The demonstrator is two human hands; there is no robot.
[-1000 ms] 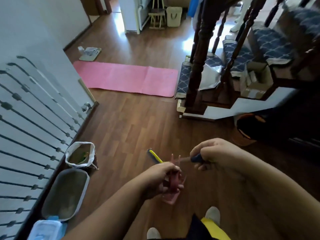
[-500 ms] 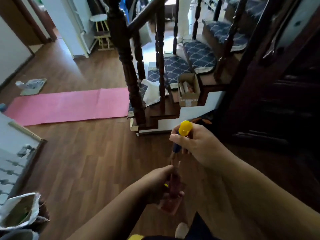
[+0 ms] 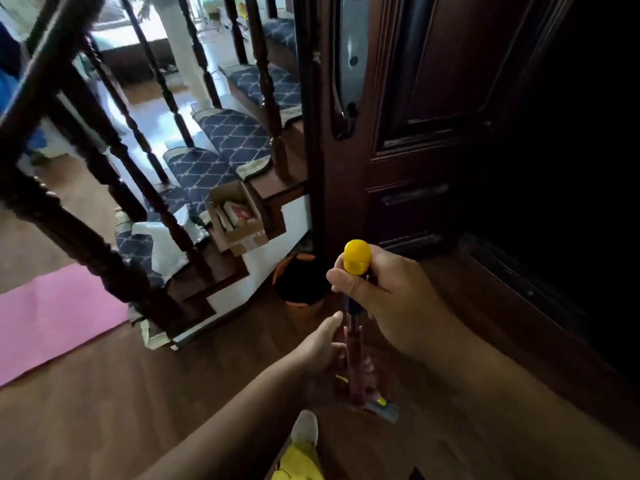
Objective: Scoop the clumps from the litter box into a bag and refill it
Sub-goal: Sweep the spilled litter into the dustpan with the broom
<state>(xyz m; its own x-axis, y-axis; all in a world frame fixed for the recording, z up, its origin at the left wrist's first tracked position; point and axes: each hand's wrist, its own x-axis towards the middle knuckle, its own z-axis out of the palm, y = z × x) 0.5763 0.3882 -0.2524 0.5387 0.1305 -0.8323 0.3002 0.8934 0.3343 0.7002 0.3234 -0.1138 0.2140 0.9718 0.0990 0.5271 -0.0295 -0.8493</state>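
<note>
Scoop (image 3: 354, 341) stood nearly vertical, long axis up-down, yellow knob end on top, reddish lower part pointing at the floor (image 3: 121, 393). It was just in front of the dark wooden door (image 3: 450, 98) and near its lower edge. Small grey-and-yellow piece at the scoop's bottom tip, too blurred to identify.

Right hand (image 3: 384, 299) gripped the scoop's upper shaft just under the yellow knob, fingers curled tight around it, thumb across the front. Left hand (image 3: 322, 358) held the reddish lower shaft, fingers wrapped round it, thumb lifted alongside; the far fingertips showed past the shaft.

A shoe toe (image 3: 304, 427) showed on the floor below the scoop, left of the door, with yellow cloth beneath it.

Further out, an orange-rimmed bin (image 3: 301, 282) with a dark inside sat at the foot of the door frame, just behind the hands. Left of the door, stair steps carried blue patterned treads (image 3: 235, 133), an open cardboard box (image 3: 239, 216) and white plastic (image 3: 166, 247). Dark banister spindles (image 3: 104, 140) crossed the view ahead of the stairs, partly blocking them. Pink mat (image 3: 52, 313) lay on the floor, well left of the door.
</note>
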